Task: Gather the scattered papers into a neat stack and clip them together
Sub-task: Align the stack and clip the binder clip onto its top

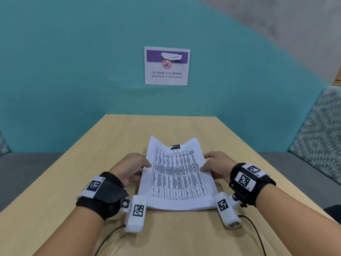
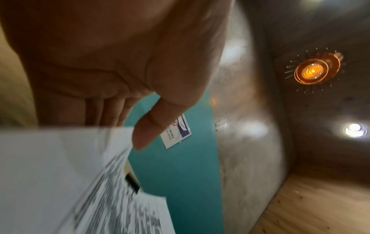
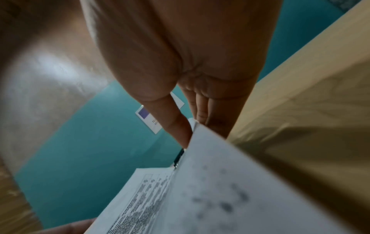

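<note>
A stack of printed papers [image 1: 177, 174] sags between my two hands above the wooden table [image 1: 83, 182], with its near edge low on the table. A black binder clip [image 1: 175, 146] sits on the middle of the stack's far edge. My left hand [image 1: 140, 166] pinches the left edge, thumb on top and fingers underneath. My right hand [image 1: 212, 164] pinches the right edge the same way. In the left wrist view the thumb [image 2: 148, 131] lies over the papers [image 2: 50, 174], with the clip [image 2: 132, 182] beyond. In the right wrist view the thumb [image 3: 176, 123] meets the papers [image 3: 210, 197] near the clip [image 3: 178, 156].
The table ends at a teal wall with a "no food and drinks" sign [image 1: 167, 66]. Grey bench seats flank the table on the left [image 1: 27, 169] and right, where there is a patterned cushion [image 1: 317, 130]. Thin cables [image 1: 254, 230] trail from the wrist cameras.
</note>
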`<act>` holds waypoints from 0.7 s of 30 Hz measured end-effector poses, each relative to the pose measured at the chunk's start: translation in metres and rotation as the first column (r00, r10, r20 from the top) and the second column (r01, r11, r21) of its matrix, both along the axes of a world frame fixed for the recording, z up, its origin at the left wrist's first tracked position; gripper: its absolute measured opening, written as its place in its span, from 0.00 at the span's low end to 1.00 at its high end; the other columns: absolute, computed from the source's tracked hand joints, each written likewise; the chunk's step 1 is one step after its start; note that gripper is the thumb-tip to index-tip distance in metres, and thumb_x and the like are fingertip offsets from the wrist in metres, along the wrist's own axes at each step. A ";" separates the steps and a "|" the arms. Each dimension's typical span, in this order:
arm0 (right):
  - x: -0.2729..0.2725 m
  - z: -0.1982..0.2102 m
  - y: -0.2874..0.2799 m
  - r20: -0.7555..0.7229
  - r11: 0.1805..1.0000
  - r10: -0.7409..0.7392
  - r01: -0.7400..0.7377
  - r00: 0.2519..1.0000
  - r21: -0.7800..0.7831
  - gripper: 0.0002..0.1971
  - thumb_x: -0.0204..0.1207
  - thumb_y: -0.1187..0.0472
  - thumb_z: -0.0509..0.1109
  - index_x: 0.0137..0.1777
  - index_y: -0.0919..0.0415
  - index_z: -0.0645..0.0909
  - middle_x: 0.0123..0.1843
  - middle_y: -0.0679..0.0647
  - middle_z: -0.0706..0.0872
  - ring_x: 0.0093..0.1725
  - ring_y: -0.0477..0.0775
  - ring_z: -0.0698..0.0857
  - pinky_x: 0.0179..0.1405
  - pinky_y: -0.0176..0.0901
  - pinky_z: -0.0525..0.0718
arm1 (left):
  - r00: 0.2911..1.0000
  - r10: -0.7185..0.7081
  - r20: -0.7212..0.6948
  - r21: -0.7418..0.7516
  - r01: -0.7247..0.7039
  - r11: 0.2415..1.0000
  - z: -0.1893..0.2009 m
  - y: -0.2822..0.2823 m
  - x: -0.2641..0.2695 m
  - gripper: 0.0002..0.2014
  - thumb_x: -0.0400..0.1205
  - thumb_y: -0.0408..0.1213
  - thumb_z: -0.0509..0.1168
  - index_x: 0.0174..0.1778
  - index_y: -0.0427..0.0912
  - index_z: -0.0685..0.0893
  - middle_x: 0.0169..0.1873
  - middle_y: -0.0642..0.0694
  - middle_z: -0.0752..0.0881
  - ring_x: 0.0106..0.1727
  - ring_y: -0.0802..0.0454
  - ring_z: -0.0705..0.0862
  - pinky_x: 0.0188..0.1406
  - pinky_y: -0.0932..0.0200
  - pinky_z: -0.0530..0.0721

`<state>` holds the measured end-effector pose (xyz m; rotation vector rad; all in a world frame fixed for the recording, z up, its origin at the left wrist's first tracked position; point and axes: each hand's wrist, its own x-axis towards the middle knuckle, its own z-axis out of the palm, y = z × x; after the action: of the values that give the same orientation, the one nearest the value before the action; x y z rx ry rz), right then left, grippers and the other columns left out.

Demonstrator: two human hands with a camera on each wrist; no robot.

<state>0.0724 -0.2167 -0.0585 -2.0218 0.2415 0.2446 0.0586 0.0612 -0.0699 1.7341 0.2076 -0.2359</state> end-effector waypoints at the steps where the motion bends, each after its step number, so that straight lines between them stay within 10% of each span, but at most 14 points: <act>1: 0.001 -0.002 -0.002 -0.004 1.000 -0.002 0.002 1.000 -0.026 0.15 0.75 0.78 0.69 0.60 0.66 0.84 0.51 0.66 0.92 0.50 0.66 0.92 0.55 0.59 0.90 | 1.000 -0.004 -0.008 0.018 0.004 1.000 0.001 0.001 -0.002 0.16 0.83 0.29 0.67 0.67 0.32 0.87 0.63 0.32 0.91 0.52 0.38 0.93 0.50 0.47 0.94; 5: 0.001 0.001 -0.010 0.022 0.984 -0.027 0.030 0.999 -0.175 0.22 0.76 0.68 0.74 0.70 0.59 0.79 0.52 0.60 0.86 0.40 0.59 0.86 0.37 0.47 0.89 | 0.999 0.010 0.049 0.103 -0.015 0.995 0.010 0.003 -0.006 0.12 0.87 0.34 0.69 0.65 0.36 0.86 0.58 0.40 0.92 0.53 0.44 0.91 0.45 0.53 0.91; 10: -0.017 0.023 -0.011 0.003 0.721 0.329 -0.249 0.944 -0.647 0.27 0.75 0.54 0.78 0.74 0.50 0.79 0.71 0.49 0.80 0.59 0.52 0.82 0.59 0.43 0.80 | 0.972 -0.177 0.154 0.392 0.104 0.914 0.021 0.000 -0.005 0.21 0.82 0.32 0.76 0.71 0.46 0.87 0.69 0.48 0.86 0.71 0.48 0.83 0.64 0.54 0.81; 16: -0.039 0.027 0.011 -0.177 0.509 0.509 -0.461 0.842 -0.727 0.32 0.63 0.40 0.83 0.68 0.44 0.82 0.63 0.45 0.81 0.59 0.49 0.81 0.60 0.47 0.82 | 0.842 -0.466 -0.271 0.808 0.462 0.366 0.036 -0.031 -0.019 0.33 0.75 0.41 0.83 0.78 0.54 0.84 0.59 0.54 0.84 0.63 0.51 0.80 0.74 0.54 0.79; 21: -0.026 0.025 0.004 -0.251 0.398 0.442 -0.439 0.861 -0.805 0.33 0.65 0.46 0.83 0.70 0.49 0.80 0.64 0.48 0.83 0.61 0.52 0.83 0.56 0.44 0.82 | 0.807 -0.495 -0.323 0.874 0.455 0.171 0.039 -0.071 -0.007 0.38 0.75 0.42 0.83 0.83 0.54 0.80 0.76 0.49 0.82 0.76 0.46 0.79 0.74 0.53 0.79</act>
<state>0.0459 -0.2130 -0.0333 -3.0790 -0.2816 0.5402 0.0512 -0.0103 -0.0306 2.9931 -0.3679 -0.6535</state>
